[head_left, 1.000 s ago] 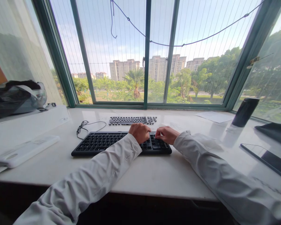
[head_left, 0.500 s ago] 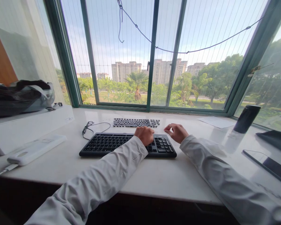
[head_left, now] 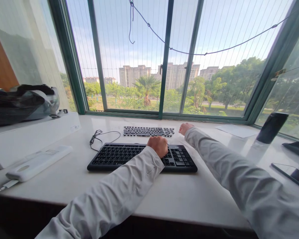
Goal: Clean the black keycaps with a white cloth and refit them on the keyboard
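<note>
A black keyboard [head_left: 114, 157] lies on the white tabletop, its keys in rows and a number pad at the right end. My left hand [head_left: 158, 146] rests over the keyboard just left of the number pad, its fingers curled in; what they hold, if anything, is hidden. Behind the keyboard, rows of small black keycaps [head_left: 147, 131] lie laid out in keyboard order. My right hand [head_left: 185, 128] is beyond the keyboard, just right of the keycap rows. Its fingers look drawn together, and I cannot make out anything between them.
A coiled black cable [head_left: 96, 137] lies behind the keyboard's left end. At left are a white power bank [head_left: 40, 162] and a white box [head_left: 35, 136] with a dark bag [head_left: 20, 103] on it. Right hold a black cylinder [head_left: 271, 127], paper [head_left: 235, 130] and a phone-like slab [head_left: 292, 174].
My right hand has moved away from beside the number pad, back toward the window, near the keycaps' right end. My left hand stays over the keyboard. The view has shifted slightly.
</note>
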A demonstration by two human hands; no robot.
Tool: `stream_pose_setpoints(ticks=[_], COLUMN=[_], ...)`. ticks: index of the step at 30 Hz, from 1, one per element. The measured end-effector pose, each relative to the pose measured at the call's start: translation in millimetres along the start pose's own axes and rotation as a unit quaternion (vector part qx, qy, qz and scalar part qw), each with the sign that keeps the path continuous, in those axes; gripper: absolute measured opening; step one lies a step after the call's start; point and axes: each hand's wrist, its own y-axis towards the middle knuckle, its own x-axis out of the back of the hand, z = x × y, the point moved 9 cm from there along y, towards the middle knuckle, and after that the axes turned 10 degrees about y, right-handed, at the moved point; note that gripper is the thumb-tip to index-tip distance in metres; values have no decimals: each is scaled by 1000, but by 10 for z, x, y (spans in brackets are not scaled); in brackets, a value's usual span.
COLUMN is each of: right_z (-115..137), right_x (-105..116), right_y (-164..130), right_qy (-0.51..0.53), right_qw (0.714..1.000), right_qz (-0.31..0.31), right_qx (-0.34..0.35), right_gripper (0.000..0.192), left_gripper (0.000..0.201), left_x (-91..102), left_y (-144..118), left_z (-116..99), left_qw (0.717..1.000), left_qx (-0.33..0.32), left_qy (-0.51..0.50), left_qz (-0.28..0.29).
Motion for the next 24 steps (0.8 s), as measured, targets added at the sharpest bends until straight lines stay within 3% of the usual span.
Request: stream_pose_setpoints(ticks=[6, 11, 18, 24], right_z=[-88, -63, -46, -152], right_x=[-248, -443, -509, -334], right_y=[493, 727, 819, 708], right_qy=[-15, -20, -18, -19], right_qw=[1000, 1000, 1000, 999], right_qz=[6, 13, 0, -40], right_qx=[-21, -7, 2, -22], right_gripper=[33, 44, 26, 31], left_gripper=[24, 24, 24, 24], left_x=[-15, 0, -11, 1], left_y=[8, 4, 9, 8], left_z=[-32, -54, -58, -47], left_qw=[1000, 1000, 999, 999], left_qx=[-17, -26, -31, -28], left_qy=[-6, 1, -4, -1], left_qz=[-7, 0, -15, -25])
